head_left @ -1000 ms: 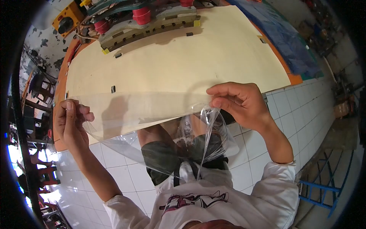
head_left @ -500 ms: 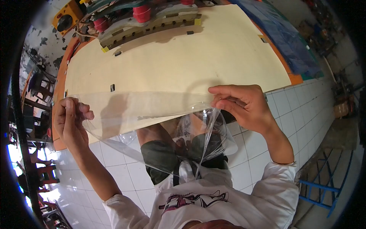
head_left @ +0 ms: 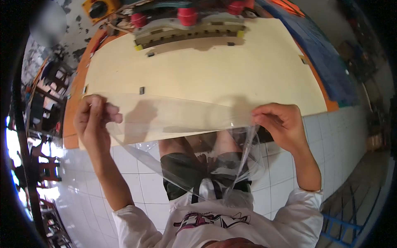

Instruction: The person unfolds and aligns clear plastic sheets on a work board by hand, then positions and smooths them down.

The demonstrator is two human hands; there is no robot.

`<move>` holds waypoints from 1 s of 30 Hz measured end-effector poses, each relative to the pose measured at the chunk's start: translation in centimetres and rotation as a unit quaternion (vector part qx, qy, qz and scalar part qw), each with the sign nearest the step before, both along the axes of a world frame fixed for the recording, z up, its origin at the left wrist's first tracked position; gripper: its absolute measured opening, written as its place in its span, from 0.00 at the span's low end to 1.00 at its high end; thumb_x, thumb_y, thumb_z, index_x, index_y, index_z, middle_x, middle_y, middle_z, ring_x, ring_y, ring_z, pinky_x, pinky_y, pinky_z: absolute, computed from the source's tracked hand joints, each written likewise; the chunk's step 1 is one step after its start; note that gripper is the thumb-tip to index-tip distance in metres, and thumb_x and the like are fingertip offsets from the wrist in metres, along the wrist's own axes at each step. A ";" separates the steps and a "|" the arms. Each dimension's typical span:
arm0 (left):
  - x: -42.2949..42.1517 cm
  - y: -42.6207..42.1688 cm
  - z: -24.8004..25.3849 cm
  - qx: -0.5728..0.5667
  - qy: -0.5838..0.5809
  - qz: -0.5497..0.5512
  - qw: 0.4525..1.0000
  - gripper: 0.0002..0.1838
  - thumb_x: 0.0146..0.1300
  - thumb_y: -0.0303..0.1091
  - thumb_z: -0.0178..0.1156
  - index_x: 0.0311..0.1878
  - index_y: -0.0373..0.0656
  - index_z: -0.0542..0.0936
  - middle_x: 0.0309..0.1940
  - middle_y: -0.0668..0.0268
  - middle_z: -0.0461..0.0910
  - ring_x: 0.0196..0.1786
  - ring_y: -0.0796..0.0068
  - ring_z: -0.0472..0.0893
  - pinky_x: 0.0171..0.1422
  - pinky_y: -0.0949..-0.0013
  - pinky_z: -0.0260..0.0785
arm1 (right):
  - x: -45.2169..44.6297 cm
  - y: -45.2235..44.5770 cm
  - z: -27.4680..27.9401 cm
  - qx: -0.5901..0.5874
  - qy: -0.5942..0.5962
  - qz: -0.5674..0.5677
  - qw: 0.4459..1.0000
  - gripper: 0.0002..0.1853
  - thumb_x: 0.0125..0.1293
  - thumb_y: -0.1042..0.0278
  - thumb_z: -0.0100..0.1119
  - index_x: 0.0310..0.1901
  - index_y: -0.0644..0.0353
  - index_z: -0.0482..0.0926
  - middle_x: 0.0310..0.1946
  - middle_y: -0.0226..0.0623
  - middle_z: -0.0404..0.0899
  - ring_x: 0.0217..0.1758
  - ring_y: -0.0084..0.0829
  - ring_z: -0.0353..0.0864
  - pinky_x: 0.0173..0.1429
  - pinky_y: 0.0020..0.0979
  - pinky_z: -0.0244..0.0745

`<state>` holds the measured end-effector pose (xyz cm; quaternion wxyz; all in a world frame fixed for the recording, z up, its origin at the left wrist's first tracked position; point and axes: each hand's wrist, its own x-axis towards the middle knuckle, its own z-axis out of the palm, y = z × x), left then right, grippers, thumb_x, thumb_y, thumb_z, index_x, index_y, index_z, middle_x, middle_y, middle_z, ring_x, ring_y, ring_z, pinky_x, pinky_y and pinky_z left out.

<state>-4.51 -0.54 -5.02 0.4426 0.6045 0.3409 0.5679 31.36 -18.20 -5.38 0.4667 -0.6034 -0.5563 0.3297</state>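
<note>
Between my two hands stretches a clear plastic sheet (head_left: 178,111), its upper edge spanning from one hand to the other and its lower part hanging in folds over my lap. My left hand (head_left: 96,118) pinches the left corner, thumb against fingers. At the other end, my right hand (head_left: 281,122) pinches the gathered right corner between thumb and fingertips. Both hands are above the near edge of a table covered with a cream-coloured board (head_left: 198,78). Small dark blocks, including one (head_left: 142,90), sit on this board.
A machine head with a long metal bar (head_left: 190,37) and red round parts (head_left: 187,16) stands at the table's far side. Blue sheeting (head_left: 318,62) lies along the right. A yellow control box (head_left: 99,9) is at back left. Blue metal frame (head_left: 341,226) stands lower right.
The camera view has shifted, so the table and machine appear lower and further right. The plastic's upper edge looks more evenly stretched; both hands keep their pinch.
</note>
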 end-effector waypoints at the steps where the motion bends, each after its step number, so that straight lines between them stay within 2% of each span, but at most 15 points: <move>1: 0.1 0.0 0.1 0.001 0.009 0.000 1.000 0.12 0.76 0.37 0.56 0.45 0.35 0.77 0.27 0.60 0.80 0.25 0.73 0.80 0.29 0.72 0.74 | -0.3 0.0 0.3 -0.005 -0.008 -0.010 1.000 0.07 0.68 0.78 0.64 0.45 0.71 0.84 0.36 0.37 0.87 0.39 0.21 0.84 0.47 0.23 0.80; 5: 1.2 -0.8 0.7 0.000 0.006 0.011 1.000 0.12 0.76 0.36 0.56 0.44 0.34 0.78 0.27 0.59 0.82 0.24 0.72 0.81 0.30 0.72 0.75 | 0.0 0.5 -0.7 0.013 0.006 0.010 1.000 0.05 0.68 0.78 0.63 0.42 0.71 0.83 0.33 0.34 0.85 0.36 0.18 0.81 0.43 0.22 0.76; 7: 1.4 -0.7 0.7 0.003 0.000 0.007 1.000 0.13 0.75 0.36 0.56 0.43 0.33 0.78 0.28 0.57 0.82 0.25 0.72 0.82 0.30 0.72 0.77 | -0.2 0.8 -1.0 0.033 0.020 -0.017 0.999 0.04 0.69 0.78 0.61 0.38 0.70 0.82 0.30 0.31 0.82 0.33 0.18 0.77 0.40 0.21 0.72; 14: 1.4 -0.6 1.3 0.011 0.010 -0.008 1.000 0.15 0.74 0.38 0.58 0.41 0.33 0.78 0.28 0.58 0.83 0.27 0.71 0.84 0.32 0.72 0.80 | 0.5 1.2 -1.4 0.030 0.028 -0.004 0.999 0.06 0.71 0.74 0.58 0.37 0.67 0.80 0.30 0.32 0.82 0.34 0.20 0.78 0.41 0.23 0.72; 16: 1.1 -0.5 1.9 -0.012 0.039 -0.088 0.995 0.13 0.73 0.37 0.60 0.42 0.33 0.77 0.29 0.57 0.84 0.28 0.69 0.86 0.31 0.69 0.82 | 1.2 1.1 -1.4 0.029 0.039 -0.009 0.999 0.06 0.71 0.73 0.57 0.38 0.67 0.80 0.30 0.32 0.82 0.35 0.20 0.79 0.42 0.24 0.73; 17: 0.7 -0.5 2.2 -0.013 0.037 -0.087 0.995 0.13 0.73 0.37 0.60 0.42 0.33 0.77 0.29 0.57 0.84 0.28 0.69 0.86 0.31 0.69 0.82 | 1.7 1.1 -1.3 0.028 0.050 -0.015 0.998 0.07 0.71 0.73 0.57 0.38 0.67 0.80 0.30 0.32 0.82 0.35 0.20 0.79 0.44 0.24 0.73; 18: 0.4 -0.4 2.4 -0.030 0.056 -0.144 0.988 0.12 0.72 0.35 0.60 0.42 0.33 0.76 0.29 0.56 0.84 0.29 0.67 0.87 0.30 0.67 0.83 | 2.0 1.1 -1.3 0.028 0.048 -0.014 0.998 0.07 0.71 0.73 0.57 0.38 0.67 0.80 0.30 0.32 0.82 0.35 0.20 0.79 0.44 0.24 0.73; 22: 0.9 -1.7 4.8 -0.102 0.058 -0.304 0.945 0.12 0.70 0.32 0.62 0.45 0.32 0.74 0.30 0.55 0.84 0.31 0.62 0.89 0.27 0.63 0.84 | 3.1 1.3 -0.6 0.062 0.017 -0.034 0.997 0.07 0.72 0.73 0.57 0.40 0.67 0.81 0.31 0.32 0.82 0.36 0.22 0.80 0.48 0.25 0.74; 24: 2.6 -2.4 6.3 -0.092 0.067 -0.316 0.942 0.12 0.70 0.32 0.63 0.47 0.33 0.74 0.30 0.53 0.85 0.30 0.62 0.89 0.27 0.64 0.84 | 2.3 1.7 0.3 0.108 -0.104 -0.133 0.980 0.05 0.71 0.74 0.58 0.41 0.67 0.81 0.30 0.32 0.82 0.35 0.23 0.80 0.48 0.25 0.74; 25: 3.7 -3.1 7.6 -0.117 0.077 -0.311 0.940 0.12 0.70 0.32 0.63 0.48 0.34 0.74 0.30 0.52 0.86 0.29 0.63 0.89 0.27 0.65 0.84 | 1.7 1.7 1.0 0.109 -0.108 -0.136 0.979 0.05 0.71 0.74 0.58 0.41 0.67 0.81 0.30 0.32 0.82 0.35 0.23 0.80 0.48 0.25 0.74; 26: 4.8 -3.6 8.3 -0.143 0.086 -0.306 0.937 0.11 0.70 0.32 0.63 0.48 0.36 0.74 0.30 0.52 0.86 0.29 0.64 0.88 0.27 0.66 0.84 | 1.0 1.5 2.3 0.170 -0.170 -0.138 0.961 0.05 0.70 0.74 0.59 0.42 0.67 0.82 0.31 0.34 0.82 0.36 0.24 0.80 0.48 0.25 0.74; 27: 6.1 -4.0 8.5 -0.123 0.069 -0.311 0.940 0.11 0.70 0.31 0.64 0.48 0.37 0.75 0.30 0.53 0.87 0.28 0.67 0.88 0.29 0.69 0.83 | 0.3 1.1 3.5 0.230 -0.230 -0.139 0.935 0.06 0.68 0.74 0.61 0.43 0.66 0.82 0.31 0.35 0.82 0.36 0.25 0.80 0.49 0.25 0.74; 28: 7.3 -4.4 8.8 -0.122 0.067 -0.313 0.940 0.11 0.70 0.31 0.64 0.48 0.37 0.75 0.30 0.53 0.87 0.28 0.67 0.88 0.29 0.69 0.83 | -0.4 0.3 4.6 0.230 -0.233 -0.140 0.934 0.06 0.68 0.74 0.61 0.43 0.66 0.82 0.31 0.35 0.82 0.36 0.25 0.80 0.49 0.25 0.74; 30: 9.4 -5.6 9.8 -0.128 0.056 -0.337 0.931 0.11 0.69 0.31 0.66 0.47 0.37 0.75 0.29 0.56 0.87 0.27 0.71 0.87 0.31 0.72 0.82 | -1.7 -1.7 6.6 0.182 -0.220 -0.014 0.958 0.09 0.66 0.69 0.65 0.43 0.66 0.82 0.36 0.42 0.81 0.40 0.29 0.80 0.49 0.27 0.74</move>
